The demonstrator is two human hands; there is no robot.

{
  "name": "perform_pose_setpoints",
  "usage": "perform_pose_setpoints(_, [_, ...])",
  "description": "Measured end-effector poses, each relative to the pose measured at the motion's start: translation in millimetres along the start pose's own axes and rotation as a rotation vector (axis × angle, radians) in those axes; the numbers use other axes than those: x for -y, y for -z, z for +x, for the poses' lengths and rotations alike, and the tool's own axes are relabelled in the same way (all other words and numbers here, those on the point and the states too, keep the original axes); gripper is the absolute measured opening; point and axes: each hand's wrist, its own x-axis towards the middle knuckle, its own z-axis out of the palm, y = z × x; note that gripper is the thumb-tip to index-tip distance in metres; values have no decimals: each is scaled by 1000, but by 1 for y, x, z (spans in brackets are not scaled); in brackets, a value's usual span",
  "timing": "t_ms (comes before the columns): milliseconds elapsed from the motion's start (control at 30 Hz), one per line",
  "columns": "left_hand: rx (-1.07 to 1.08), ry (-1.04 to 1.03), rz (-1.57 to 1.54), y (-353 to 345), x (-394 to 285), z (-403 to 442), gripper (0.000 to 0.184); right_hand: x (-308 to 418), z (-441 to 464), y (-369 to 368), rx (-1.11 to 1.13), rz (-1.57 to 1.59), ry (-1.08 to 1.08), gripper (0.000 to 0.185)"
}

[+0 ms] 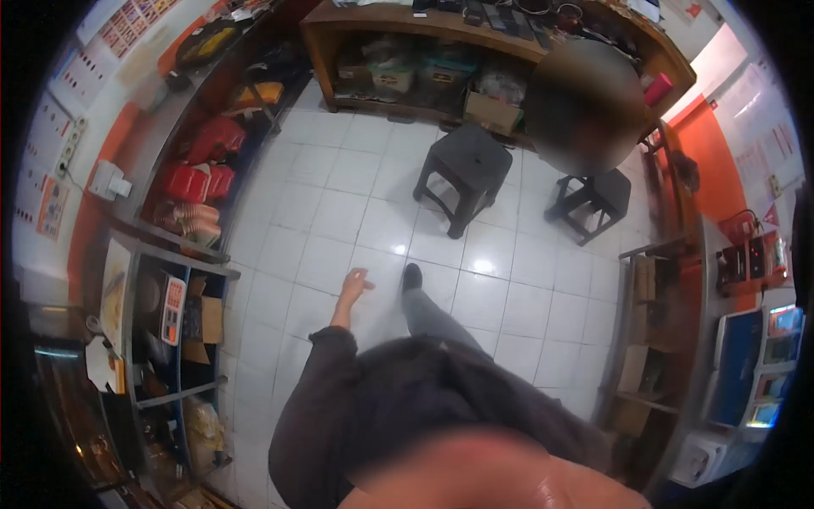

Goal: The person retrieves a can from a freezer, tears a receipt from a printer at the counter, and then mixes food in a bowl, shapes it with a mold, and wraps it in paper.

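My left hand [357, 285] hangs over the white tiled floor [322, 212], at the end of a dark sleeve. Its fingers are apart and nothing is in them. A dark shoe [412, 276] on my foot stands on the tiles just right of it. My right hand does not show; the right side of my body is covered by dark clothing, and a blurred patch lies at the bottom. The nearest furniture ahead is a dark plastic stool [471, 161], well beyond my left hand.
A second stool [598, 199] stands farther right, below a blurred round area. A wooden workbench [407, 21] with tools spans the back. Metal shelving [182, 394] with boxes lines the left; more shelves [661, 399] line the right.
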Motion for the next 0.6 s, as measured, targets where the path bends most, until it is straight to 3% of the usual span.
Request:
perform_pose_setpoints(33, [1, -183, 197, -1, -17, 50, 38, 20, 27, 17, 38, -19, 10, 30])
perform_pose_setpoints(67, [-9, -205, 199, -2, -41, 85, 38, 41, 55, 37, 59, -38, 38, 31])
perform_pose_setpoints(167, [293, -188, 447, 32, -47, 147, 29, 121, 173, 119, 69, -190, 256, 34])
perform_pose_setpoints(233, [150, -185, 319, 59, -35, 193, 30, 192, 271, 179, 21, -301, 487, 36])
perform_pose_setpoints(267, [129, -110, 48, 82, -40, 194, 29, 226, 310, 209, -31, -269, 544, 37])
perform_pose_setpoints(300, [101, -42, -226, 106, -57, 195, 28, 321, 302, 274, -395, -37, 499, 34])
perform_pose_setpoints(333, [-102, 234, -285, 126, -90, 191, 27, 381, 344, 314, -576, 135, 551, 34])
perform_pose_setpoints(367, [-156, 370, -498, 151, -81, 207, 31, 455, 354, 378, -464, 92, 467, 35])
perform_pose_setpoints(400, [-245, 513, -321, 170, -92, 219, 34, 522, 349, 439, -468, 118, 569, 36])
perform_pose_setpoints(433, [-261, 539, -248, 190, -77, 240, 35, 576, 358, 483, -558, 81, 582, 36])
perform_pose_setpoints(467, [-277, 561, -167, 207, -68, 262, 36, 613, 385, 510, -728, 119, 736, 33])
perform_pose_setpoints(600, [-195, 723, -257, 268, -125, 347, 40, 744, 428, 615, -621, 394, 694, 26])
